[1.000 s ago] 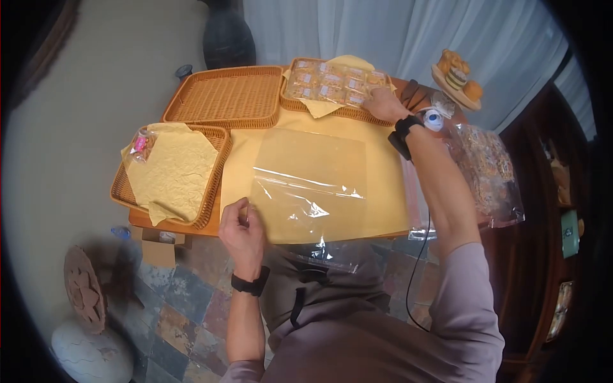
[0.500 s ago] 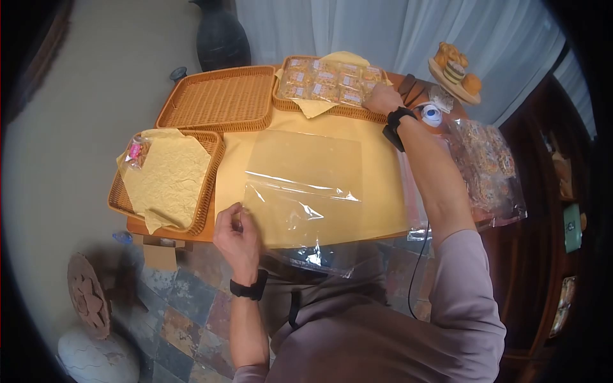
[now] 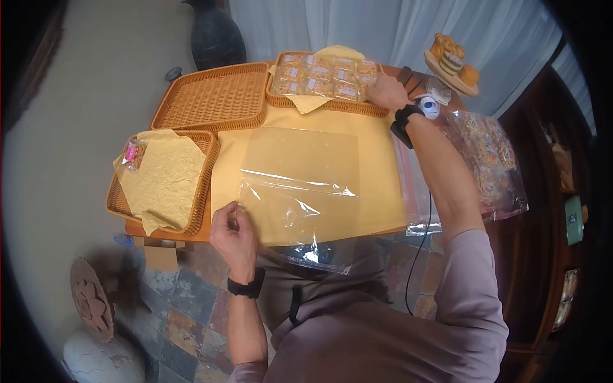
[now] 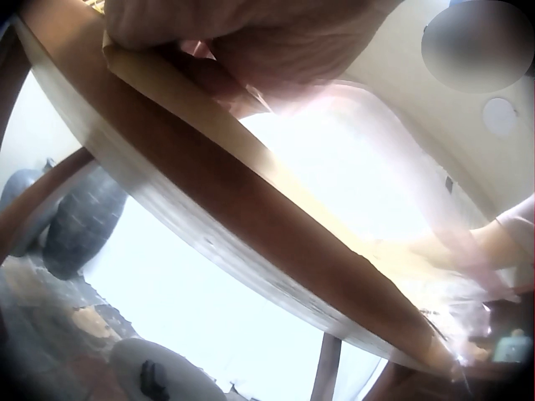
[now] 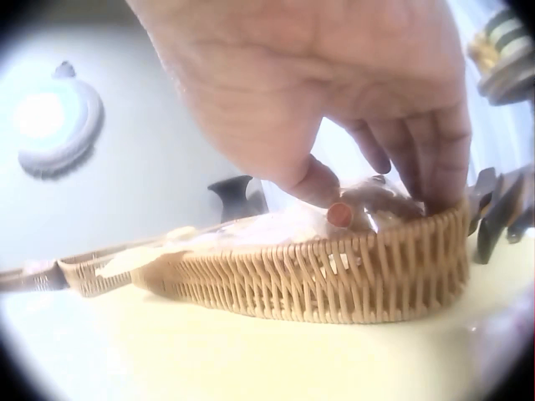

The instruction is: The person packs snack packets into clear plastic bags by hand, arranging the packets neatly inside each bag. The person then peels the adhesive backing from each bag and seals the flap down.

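Observation:
A large clear plastic bag [image 3: 300, 166] lies over the yellow cloth, its lower end hanging past the table's front edge. At the bag's left edge my left hand [image 3: 235, 239] pinches the film between thumb and fingers. My right hand [image 3: 388, 92] reaches to the right end of a wicker basket [image 3: 348, 108] filled with rows of labelled clear snack packets [image 3: 319, 84]. In the right wrist view its thumb and fingers close around a clear packet [image 5: 380, 205] just inside the basket rim; the fingertips are partly hidden by the rim.
A bare wicker tray [image 3: 214, 99] stands at the back left. Nearer, a paper-lined basket [image 3: 207, 185] holds one pink-labelled packet [image 3: 133, 153]. On the right lie a large bag of snack packets [image 3: 488, 153], a white round device [image 3: 428, 107] and dark tongs [image 3: 415, 83]. A cable [image 3: 420, 268] hangs off the right side.
The head view has shifted slightly, moving the scene a little left. My right hand stays at the basket's right end, wrist raised slightly. My left hand keeps its pinch on the bag.

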### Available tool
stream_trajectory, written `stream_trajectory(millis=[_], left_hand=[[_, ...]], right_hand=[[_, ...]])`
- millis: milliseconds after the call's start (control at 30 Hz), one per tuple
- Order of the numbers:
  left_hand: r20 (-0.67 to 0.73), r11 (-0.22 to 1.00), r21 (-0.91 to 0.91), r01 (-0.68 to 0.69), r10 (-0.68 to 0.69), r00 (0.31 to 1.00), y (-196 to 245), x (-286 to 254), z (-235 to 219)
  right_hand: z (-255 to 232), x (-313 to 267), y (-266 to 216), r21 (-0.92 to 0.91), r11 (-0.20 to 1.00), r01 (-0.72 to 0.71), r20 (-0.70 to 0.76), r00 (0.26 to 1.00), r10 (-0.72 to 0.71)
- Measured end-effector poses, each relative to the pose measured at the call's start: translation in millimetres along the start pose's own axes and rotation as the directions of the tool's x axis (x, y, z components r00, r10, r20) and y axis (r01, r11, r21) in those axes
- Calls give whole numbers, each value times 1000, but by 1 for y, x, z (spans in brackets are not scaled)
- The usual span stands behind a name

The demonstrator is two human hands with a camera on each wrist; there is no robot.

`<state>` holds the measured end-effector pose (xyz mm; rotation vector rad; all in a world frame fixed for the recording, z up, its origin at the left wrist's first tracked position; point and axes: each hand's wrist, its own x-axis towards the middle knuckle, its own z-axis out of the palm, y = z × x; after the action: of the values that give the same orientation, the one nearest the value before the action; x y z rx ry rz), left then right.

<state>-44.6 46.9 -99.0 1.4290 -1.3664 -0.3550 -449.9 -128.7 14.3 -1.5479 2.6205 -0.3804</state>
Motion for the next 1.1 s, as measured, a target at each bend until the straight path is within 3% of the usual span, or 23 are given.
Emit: stream_trajectory(millis=[100, 333, 400, 500, 633, 700, 833, 900, 1033, 1100], left_hand=[[-12, 1000, -6, -1, 1, 1000, 1, -1, -1], [-4, 1000, 6, 15, -15, 1000, -2, -1, -1], [-14, 1000, -3, 0, 0, 1000, 1, -1, -2], [-16, 1000, -9, -11, 11, 1000, 2, -2, -2], [-14, 999, -33, -17, 17, 1000, -4, -1, 0], [-2, 1000, -26, -18, 18, 1000, -3, -1, -1], [-11, 1000, -31, -7, 7, 1000, -3, -2, -1], [-14, 1000, -21, -11, 11, 1000, -3, -2, -1], [-22, 999, -8, -42, 42, 999, -2, -2, -1], [-38, 998, -27, -65, 64, 997, 1, -4, -1]], right_hand=[[-3, -19, -17, -114, 993, 45, 8, 999, -44], [-3, -1, -17, -146, 987, 74, -34, 996, -80], [-17, -3, -14, -50, 999, 4, 36, 999, -2], [-14, 14, 7, 99, 994, -37, -35, 999, 41], [-14, 1, 9, 67, 997, -35, 76, 997, 30], [-5, -5, 4, -23, 1000, -6, -12, 1000, 5], [-1, -11, -2, -27, 993, 116, -11, 993, -117], [2, 2, 2, -145, 963, 228, 121, 970, -212], [-2, -3, 1, -164, 959, 232, 85, 972, -221], [-4, -14, 0, -174, 967, 187, -19, 981, -193]])
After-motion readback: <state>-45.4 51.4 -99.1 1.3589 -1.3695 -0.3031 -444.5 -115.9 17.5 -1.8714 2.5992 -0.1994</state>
